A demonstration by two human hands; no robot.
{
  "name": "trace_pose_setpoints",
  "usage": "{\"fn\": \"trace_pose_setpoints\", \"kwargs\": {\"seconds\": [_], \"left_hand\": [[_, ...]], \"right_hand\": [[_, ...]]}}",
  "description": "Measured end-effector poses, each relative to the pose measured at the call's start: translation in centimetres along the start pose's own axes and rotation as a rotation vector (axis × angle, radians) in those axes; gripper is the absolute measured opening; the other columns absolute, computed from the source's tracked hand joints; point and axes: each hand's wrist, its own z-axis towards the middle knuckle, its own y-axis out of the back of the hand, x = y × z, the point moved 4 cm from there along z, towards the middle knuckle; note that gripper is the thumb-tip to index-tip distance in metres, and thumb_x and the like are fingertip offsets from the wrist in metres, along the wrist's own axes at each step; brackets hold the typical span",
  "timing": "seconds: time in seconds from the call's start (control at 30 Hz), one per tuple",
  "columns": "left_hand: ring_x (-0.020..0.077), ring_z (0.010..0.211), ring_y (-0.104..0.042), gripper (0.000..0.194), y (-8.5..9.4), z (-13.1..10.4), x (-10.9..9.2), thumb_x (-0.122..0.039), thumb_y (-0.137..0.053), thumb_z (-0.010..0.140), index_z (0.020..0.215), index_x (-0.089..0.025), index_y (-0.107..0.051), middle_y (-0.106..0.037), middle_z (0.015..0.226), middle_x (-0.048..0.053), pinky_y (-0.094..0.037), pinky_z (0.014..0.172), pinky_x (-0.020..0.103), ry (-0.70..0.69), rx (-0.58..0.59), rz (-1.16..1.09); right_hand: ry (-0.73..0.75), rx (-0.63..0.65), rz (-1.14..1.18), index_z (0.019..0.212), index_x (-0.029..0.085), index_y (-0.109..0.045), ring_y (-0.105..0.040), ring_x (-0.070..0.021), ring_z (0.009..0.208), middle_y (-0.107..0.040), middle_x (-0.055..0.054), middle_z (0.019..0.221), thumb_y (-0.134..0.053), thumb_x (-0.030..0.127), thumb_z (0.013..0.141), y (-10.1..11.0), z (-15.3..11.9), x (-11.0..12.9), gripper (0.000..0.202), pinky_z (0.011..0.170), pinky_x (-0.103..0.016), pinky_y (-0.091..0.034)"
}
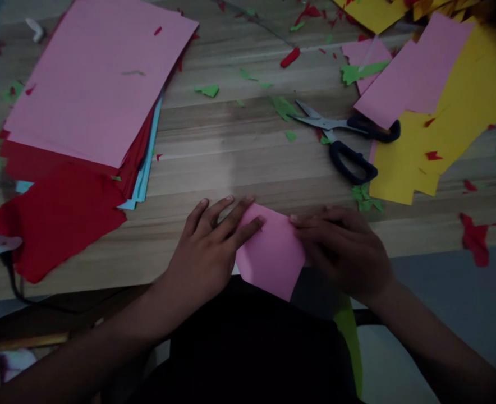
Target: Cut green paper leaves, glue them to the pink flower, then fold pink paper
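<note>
A small piece of pink paper with angled corners lies at the table's front edge, its lower part reaching past the edge. Spread fingers of my left hand rest along its upper left side, the thumb flat on the paper. My right hand pinches the upper right corner between thumb and fingers; part of its grip is hidden. Beyond my right hand lies a pair of scissors with dark blue handles, blades apart.
On the left sits a stack of pink sheets over red and blue paper, with a torn red sheet in front. Yellow sheets and cut pink pieces lie at right. Red and green scraps are scattered about. A dark cable hangs at left.
</note>
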Motion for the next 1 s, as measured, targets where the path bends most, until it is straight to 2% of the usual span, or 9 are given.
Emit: {"fn": "trace_pose_setpoints", "kwargs": {"seconds": [0.13, 0.33, 0.47, 0.53, 0.63, 0.7, 0.8, 0.9, 1.0], "left_hand": [[0.0327, 0.141, -0.04, 0.056, 0.0, 0.3, -0.1, -0.011, -0.052, 0.091, 0.143, -0.03, -0.053, -0.04, 0.161, 0.001, -0.026, 0.117, 0.057, -0.005, -0.043, -0.021], [0.0336, 0.14, -0.039, 0.056, -0.1, 1.0, 0.1, -0.016, -0.052, 0.091, 0.146, -0.028, -0.05, -0.044, 0.158, 0.004, -0.029, 0.113, 0.056, -0.033, -0.097, -0.063], [0.031, 0.138, -0.041, 0.062, -0.5, 1.6, 0.5, -0.014, -0.044, 0.093, 0.154, -0.018, -0.036, -0.047, 0.154, 0.013, -0.03, 0.112, 0.05, 0.036, -0.168, -0.054], [0.0317, 0.137, -0.042, 0.063, -0.7, 2.4, 0.6, -0.014, -0.04, 0.094, 0.156, -0.018, -0.033, -0.046, 0.154, 0.014, -0.032, 0.11, 0.05, 0.073, -0.195, -0.066], [0.0309, 0.135, -0.043, 0.06, -0.8, 4.2, 0.8, -0.015, -0.042, 0.094, 0.153, -0.022, -0.039, -0.048, 0.152, 0.01, -0.032, 0.11, 0.05, 0.061, -0.221, -0.139], [0.0311, 0.132, -0.046, 0.058, -0.6, 5.4, 1.4, -0.019, -0.049, 0.091, 0.149, -0.021, -0.045, -0.056, 0.145, 0.01, -0.032, 0.11, 0.049, 0.129, -0.255, -0.233], [0.0264, 0.126, -0.052, 0.061, -0.2, 6.4, 2.0, -0.018, -0.057, 0.087, 0.147, -0.02, -0.046, -0.063, 0.136, 0.009, -0.037, 0.108, 0.042, 0.215, -0.295, -0.292], [0.0237, 0.118, -0.057, 0.049, 0.2, 5.8, 1.6, -0.022, -0.046, 0.095, 0.144, -0.013, -0.048, -0.061, 0.137, 0.014, -0.042, 0.102, 0.037, 0.285, -0.348, -0.259], [0.0298, 0.124, -0.053, 0.037, 0.4, 4.1, -0.2, -0.033, -0.054, 0.094, 0.126, -0.017, -0.064, -0.062, 0.133, 0.015, -0.039, 0.105, 0.041, 0.291, -0.365, -0.166]], "right_hand": [[-0.132, -0.086, 0.11, 0.102, 0.025, -0.068, -0.066, -0.0198, 0.094, -0.077, 0.0, 0.1, -0.059, 0.019, 0.095, 0.4, 0.4, -0.4, 0.012, 0.085, -0.036, -0.051], [-0.202, -0.059, -0.237, 0.117, 0.018, -0.067, -0.06, -0.0297, 0.099, -0.069, -0.01, 0.102, -0.062, 0.044, 0.094, -2.0, 1.7, 0.6, 0.035, 0.089, -0.046, -0.04], [-0.264, -0.085, -0.22, 0.104, 0.019, -0.068, -0.058, -0.028, 0.095, -0.07, -0.009, 0.097, -0.067, 0.041, 0.09, -3.3, 2.9, 0.7, 0.026, 0.086, -0.043, -0.038], [-0.312, -0.054, -0.177, 0.094, 0.019, -0.068, -0.058, -0.027, 0.095, -0.069, -0.008, 0.094, -0.069, 0.036, 0.087, -3.5, 3.5, 0.3, 0.018, 0.085, -0.041, -0.037], [-0.373, -0.012, -0.019, 0.092, 0.018, -0.067, -0.057, -0.0254, 0.098, -0.068, -0.007, 0.096, -0.075, 0.029, 0.079, -3.3, 4.1, -0.5, 0.019, 0.088, -0.04, -0.037], [-0.36, 0.002, 0.092, 0.092, 0.017, -0.067, -0.058, -0.0218, 0.094, -0.068, -0.005, 0.096, -0.074, 0.025, 0.076, -3.1, 4.3, -0.8, 0.018, 0.086, -0.037, -0.038], [-0.31, -0.008, 0.121, 0.095, 0.016, -0.066, -0.059, -0.0149, 0.08, -0.068, 0.001, 0.084, -0.066, 0.016, 0.081, -2.9, 4.2, -0.7, 0.014, 0.076, -0.03, -0.043], [-0.288, -0.056, 0.11, 0.102, 0.014, -0.065, -0.061, -0.0131, 0.082, -0.068, 0.0, 0.088, -0.059, 0.012, 0.088, -3.1, 3.9, -0.2, 0.015, 0.075, -0.027, -0.048], [-0.278, -0.101, 0.084, 0.106, 0.015, -0.065, -0.065, -0.0161, 0.088, -0.068, -0.004, 0.101, -0.062, 0.03, 0.096, -3.3, 3.6, 0.7, 0.018, 0.081, -0.035, -0.055]]}}
